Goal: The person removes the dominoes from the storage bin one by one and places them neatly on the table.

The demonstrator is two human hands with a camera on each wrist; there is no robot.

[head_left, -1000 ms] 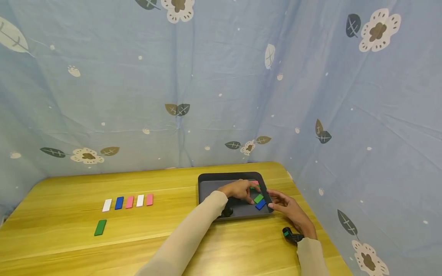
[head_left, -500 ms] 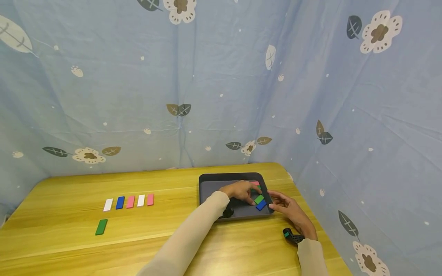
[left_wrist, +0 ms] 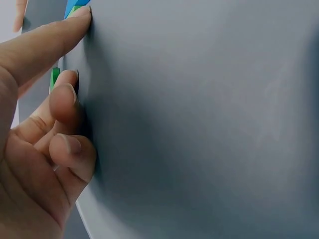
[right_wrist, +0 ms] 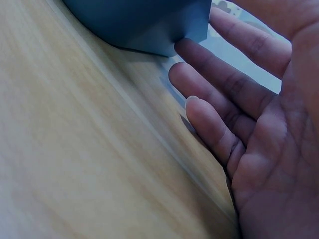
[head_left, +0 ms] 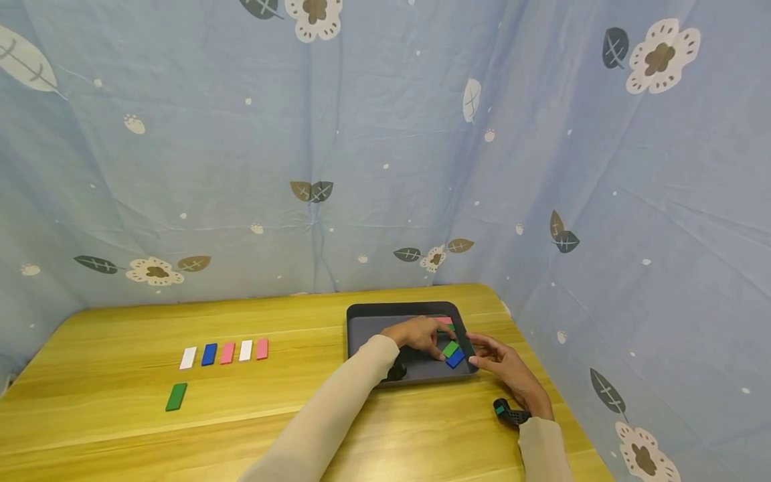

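In the head view my left hand (head_left: 417, 333) reaches into the dark tray (head_left: 400, 308), its thumb by a light green block (head_left: 450, 349) that lies against a blue block (head_left: 455, 359). Its other fingertips are at a dark green block (head_left: 451, 327) beside a pink one (head_left: 444, 320). The left wrist view has the hand (left_wrist: 40, 144) with its thumb tip touching the light green block (left_wrist: 74, 10) and the other fingers loosely bent. My right hand (head_left: 508, 368) touches the tray's right wall with spread fingers; the right wrist view shows it (right_wrist: 254, 109) beside the tray (right_wrist: 144, 25).
On the left of the wooden table (head_left: 108, 428), several white, blue and pink blocks stand in a row, among them a blue one (head_left: 209, 354). A green block (head_left: 176, 397) lies in front of them. A patterned curtain (head_left: 241, 147) hangs behind and to the right.
The light green block has shifted slightly left and turned a little alongside the blue one. Both hands have stayed almost where they were.
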